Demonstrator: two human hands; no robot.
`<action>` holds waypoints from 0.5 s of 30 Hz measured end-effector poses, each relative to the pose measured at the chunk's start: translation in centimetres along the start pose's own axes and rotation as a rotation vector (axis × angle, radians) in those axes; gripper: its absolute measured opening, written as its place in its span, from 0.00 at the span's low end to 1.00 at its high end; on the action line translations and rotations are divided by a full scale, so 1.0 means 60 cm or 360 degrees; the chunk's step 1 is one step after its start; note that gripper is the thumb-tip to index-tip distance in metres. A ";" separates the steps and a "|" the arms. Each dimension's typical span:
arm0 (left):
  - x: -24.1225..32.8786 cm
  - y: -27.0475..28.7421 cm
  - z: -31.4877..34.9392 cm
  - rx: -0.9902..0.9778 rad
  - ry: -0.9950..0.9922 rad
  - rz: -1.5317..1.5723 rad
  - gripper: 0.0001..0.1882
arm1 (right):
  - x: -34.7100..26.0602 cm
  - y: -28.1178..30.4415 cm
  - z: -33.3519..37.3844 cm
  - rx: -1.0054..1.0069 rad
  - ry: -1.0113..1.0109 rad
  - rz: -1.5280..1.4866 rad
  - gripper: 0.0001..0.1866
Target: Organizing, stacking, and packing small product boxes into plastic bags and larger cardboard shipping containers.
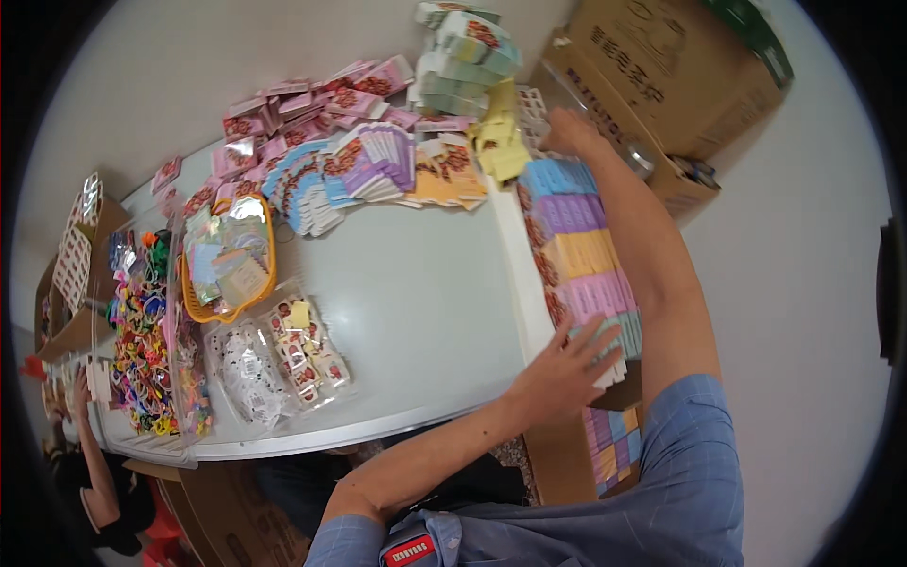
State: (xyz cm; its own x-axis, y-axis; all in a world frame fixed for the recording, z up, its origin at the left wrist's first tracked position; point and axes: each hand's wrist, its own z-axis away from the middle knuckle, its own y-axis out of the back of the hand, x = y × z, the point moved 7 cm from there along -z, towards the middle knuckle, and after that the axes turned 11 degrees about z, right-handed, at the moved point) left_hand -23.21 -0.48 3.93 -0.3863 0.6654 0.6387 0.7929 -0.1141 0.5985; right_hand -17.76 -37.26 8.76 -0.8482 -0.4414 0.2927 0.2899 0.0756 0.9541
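A long row of small paper packets [581, 250] stands on edge along the table's right side, banded blue, purple, orange, pink and green. My left hand [565, 370] rests with spread fingers on the near end of that row, over the green and pink packets. At the row's far end, my right hand [570, 132] reaches beside the blue packets and a printed sheet [533, 113]; its fingers are bent and partly hidden. Yellow packets [499, 137] lie heaped just left of it. Fanned orange packets [446, 172], purple packets [380, 159] and blue packets [307, 189] spread farther left.
Pink packets [354, 102] and stacked pale green packets [465, 61] fill the back. An orange basket [272, 250], bagged stickers [307, 350] and a clear bin of colourful bands [146, 350] stand left. Cardboard boxes [680, 76] sit back right. Another person's arm [90, 439] shows far left.
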 end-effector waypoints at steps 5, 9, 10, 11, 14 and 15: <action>0.005 0.041 0.044 0.0235 -0.0140 0.0201 0.33 | 0.051 -0.118 -0.098 -0.0001 -0.0179 0.0052 0.17; -0.022 0.088 0.102 0.0478 0.0045 0.0345 0.28 | 0.045 -0.075 -0.116 0.0372 -0.0258 -0.0104 0.17; -0.031 0.107 0.120 0.0565 0.0106 0.0377 0.26 | 0.029 -0.042 -0.111 0.0516 -0.0220 -0.0156 0.17; -0.029 0.115 0.125 0.0569 0.0093 0.0388 0.26 | 0.074 0.000 -0.095 0.0824 -0.0161 -0.0275 0.18; -0.040 0.176 0.168 0.0915 0.0254 0.0449 0.22 | 0.097 0.136 -0.011 0.1344 -0.0043 -0.0737 0.19; -0.038 0.193 0.175 0.0923 0.0267 0.0431 0.22 | 0.097 0.189 0.036 0.1491 0.0033 -0.0764 0.18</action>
State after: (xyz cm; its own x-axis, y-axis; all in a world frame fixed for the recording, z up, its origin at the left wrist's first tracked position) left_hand -8.22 4.43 4.35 -0.1683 0.5397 0.8249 0.9795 0.1858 0.0783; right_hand -20.35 -37.02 21.41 -0.7729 -0.6227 -0.1217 -0.5407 0.5459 0.6400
